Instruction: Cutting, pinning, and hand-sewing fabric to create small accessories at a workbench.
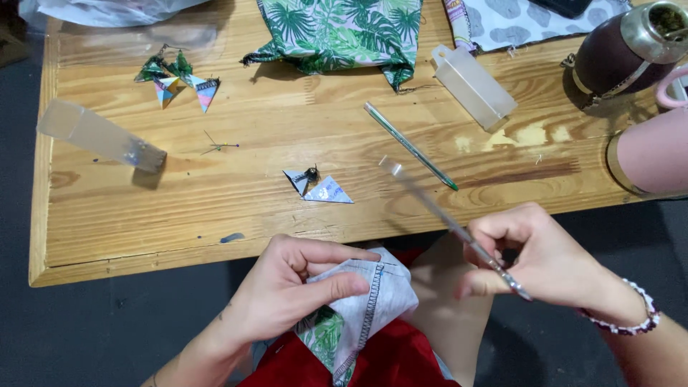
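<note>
My left hand [297,287] pinches a folded piece of grey fabric [373,304] with a stitched dark edge and a leaf-print underside, held over my lap below the table's front edge. My right hand [534,261] grips a pair of metal scissors [444,218], the blades blurred and pointing up-left over the table edge, apart from the fabric. A beaded bracelet [634,319] circles my right wrist.
On the wooden table [215,215] lie a green pen [408,143], small fabric triangles [319,188], more triangles [179,82] at the far left, leaf-print cloth [344,32], two clear plastic boxes [100,135] [473,86], pins [218,146], a round gourd cup [623,46] and a pink flask [656,150].
</note>
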